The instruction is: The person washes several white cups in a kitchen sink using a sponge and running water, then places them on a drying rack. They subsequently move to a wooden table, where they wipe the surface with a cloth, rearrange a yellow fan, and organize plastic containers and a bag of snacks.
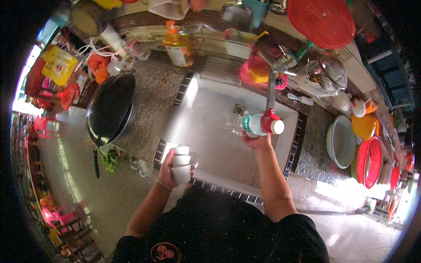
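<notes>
My left hand (167,171) grips a stack of white cups (181,169) above the near left corner of the sink. A handle sticks out on the stack's right side. My right hand (256,140) is over the right part of the white sink (217,157), just beneath a clear plastic bottle (255,124) with a green label and a white end. Red material (271,116) ties this bottle to the end of the metal faucet spout (271,88). The bottle hides my right fingers, so their grip cannot be made out. Something clear glints left of the bottle, perhaps water.
A black wok (111,108) sits on the left counter, near leafy greens (110,160) and a knife (96,163). Behind the sink stand a yellow soap bottle (177,49) and a pink basin (246,74). Grey (341,142) and red basins (363,162) line the right counter.
</notes>
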`<state>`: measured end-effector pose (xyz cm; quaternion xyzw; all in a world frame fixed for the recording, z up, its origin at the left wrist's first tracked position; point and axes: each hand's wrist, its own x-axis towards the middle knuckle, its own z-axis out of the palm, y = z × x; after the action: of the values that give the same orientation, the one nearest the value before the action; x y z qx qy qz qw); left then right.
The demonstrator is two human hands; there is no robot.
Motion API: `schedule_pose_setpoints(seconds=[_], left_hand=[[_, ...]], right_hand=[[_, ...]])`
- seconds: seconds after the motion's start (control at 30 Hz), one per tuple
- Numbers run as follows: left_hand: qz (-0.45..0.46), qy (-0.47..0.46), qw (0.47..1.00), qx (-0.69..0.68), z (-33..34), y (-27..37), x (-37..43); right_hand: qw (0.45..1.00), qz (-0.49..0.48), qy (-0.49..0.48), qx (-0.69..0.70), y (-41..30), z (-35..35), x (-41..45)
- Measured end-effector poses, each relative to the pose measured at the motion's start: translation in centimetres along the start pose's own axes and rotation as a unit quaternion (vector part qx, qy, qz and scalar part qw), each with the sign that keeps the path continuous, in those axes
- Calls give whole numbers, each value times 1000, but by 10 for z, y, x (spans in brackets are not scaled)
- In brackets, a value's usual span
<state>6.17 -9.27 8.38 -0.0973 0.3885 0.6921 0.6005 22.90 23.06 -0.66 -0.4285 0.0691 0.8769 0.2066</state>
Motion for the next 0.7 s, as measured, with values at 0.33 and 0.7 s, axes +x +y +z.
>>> schedule_pose_setpoints(seconds=[0.33,0.7], left_hand=[[-30,20,878,477,39,-10,50],[-116,-9,155,981,54,-19,86]], right_hand=[[376,-86,-5,-923,-79,-238,-4],[620,-325,-14,-714,-109,-95,-125]])
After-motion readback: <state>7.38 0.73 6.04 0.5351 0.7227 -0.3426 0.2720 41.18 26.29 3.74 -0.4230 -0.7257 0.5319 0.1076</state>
